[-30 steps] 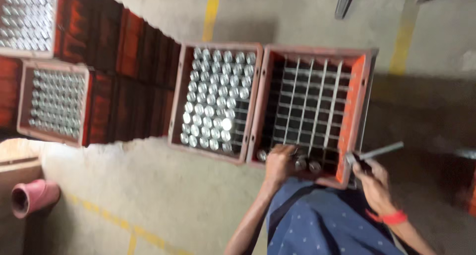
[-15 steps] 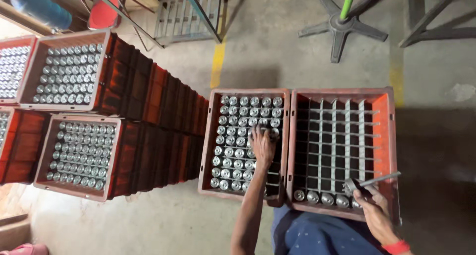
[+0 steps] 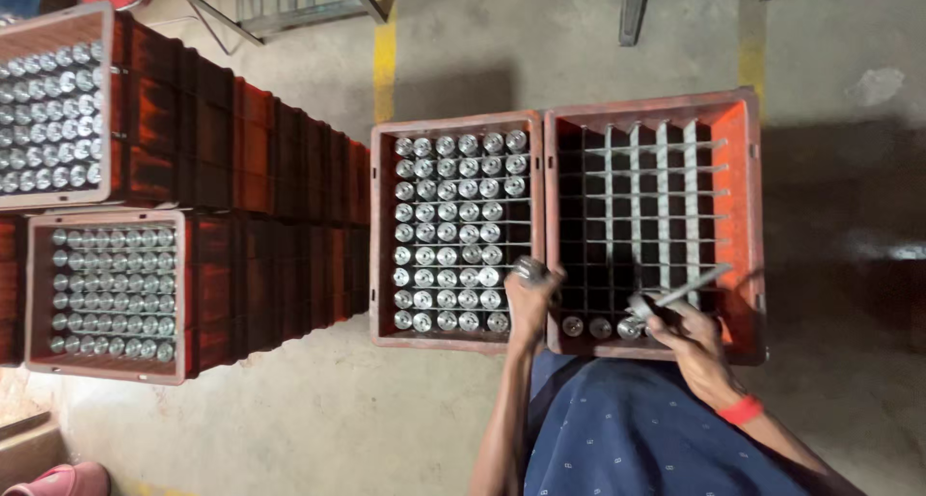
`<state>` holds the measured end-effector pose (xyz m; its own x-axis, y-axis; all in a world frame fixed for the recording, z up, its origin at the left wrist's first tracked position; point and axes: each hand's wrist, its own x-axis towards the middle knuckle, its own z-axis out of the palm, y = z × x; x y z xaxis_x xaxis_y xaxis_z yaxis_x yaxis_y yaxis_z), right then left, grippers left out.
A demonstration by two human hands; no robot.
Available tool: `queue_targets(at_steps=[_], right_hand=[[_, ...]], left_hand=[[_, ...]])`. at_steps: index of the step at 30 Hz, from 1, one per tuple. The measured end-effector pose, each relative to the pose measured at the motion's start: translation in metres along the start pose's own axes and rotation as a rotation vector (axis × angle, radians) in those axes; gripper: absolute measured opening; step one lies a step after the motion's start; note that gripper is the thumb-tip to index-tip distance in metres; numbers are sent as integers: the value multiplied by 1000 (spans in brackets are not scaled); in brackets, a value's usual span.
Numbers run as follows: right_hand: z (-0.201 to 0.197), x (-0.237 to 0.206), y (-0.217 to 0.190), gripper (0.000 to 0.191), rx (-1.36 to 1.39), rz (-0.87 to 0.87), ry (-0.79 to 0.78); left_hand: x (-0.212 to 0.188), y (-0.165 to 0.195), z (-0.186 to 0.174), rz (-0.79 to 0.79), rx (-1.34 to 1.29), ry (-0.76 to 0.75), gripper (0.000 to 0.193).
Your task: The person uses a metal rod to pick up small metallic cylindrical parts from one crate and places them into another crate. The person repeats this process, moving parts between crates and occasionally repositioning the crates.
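In the middle of the frame I see two orange crates side by side, touching. The full crate (image 3: 455,231) on the left holds many shiny metal cylinders (image 3: 458,211) standing upright in a grid, nearly every cell filled. The nearly empty crate (image 3: 656,221) on the right has a grey divider grid (image 3: 641,202); only a few cylinders (image 3: 600,327) stand in its bottom row, the other cells are dark and empty.

My left hand (image 3: 531,298) is closed around one metal cylinder (image 3: 530,269), lifted at the wall between the two crates. My right hand (image 3: 690,337) grips a thin metal rod (image 3: 690,286) over the lower right part of the nearly empty crate.

At the left of the frame, more stacked crates (image 3: 106,289) stand, also filled with the same cylinders. Below is my blue patterned garment (image 3: 627,433).
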<state>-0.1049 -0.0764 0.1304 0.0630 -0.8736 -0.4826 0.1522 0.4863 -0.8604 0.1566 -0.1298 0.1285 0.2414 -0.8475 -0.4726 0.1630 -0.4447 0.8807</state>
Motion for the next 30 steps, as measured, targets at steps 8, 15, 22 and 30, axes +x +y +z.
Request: queue_targets(at_steps=[8, 15, 22, 30], right_hand=[[28, -8, -69, 50, -126, -204, -262], [-25, -11, -53, 48, -260, -245, -445], [-107, 12, -17, 38, -57, 94, -46], [-148, 7, -23, 36, 212, -102, 119]], left_hand=[[-85, -16, 46, 233, 667, -60, 32], [-101, -5, 81, 70, 708, -358, 43], [-100, -9, 111, 170, 808, -511, 62], [-87, -66, 137, 753, 743, -778, 50]])
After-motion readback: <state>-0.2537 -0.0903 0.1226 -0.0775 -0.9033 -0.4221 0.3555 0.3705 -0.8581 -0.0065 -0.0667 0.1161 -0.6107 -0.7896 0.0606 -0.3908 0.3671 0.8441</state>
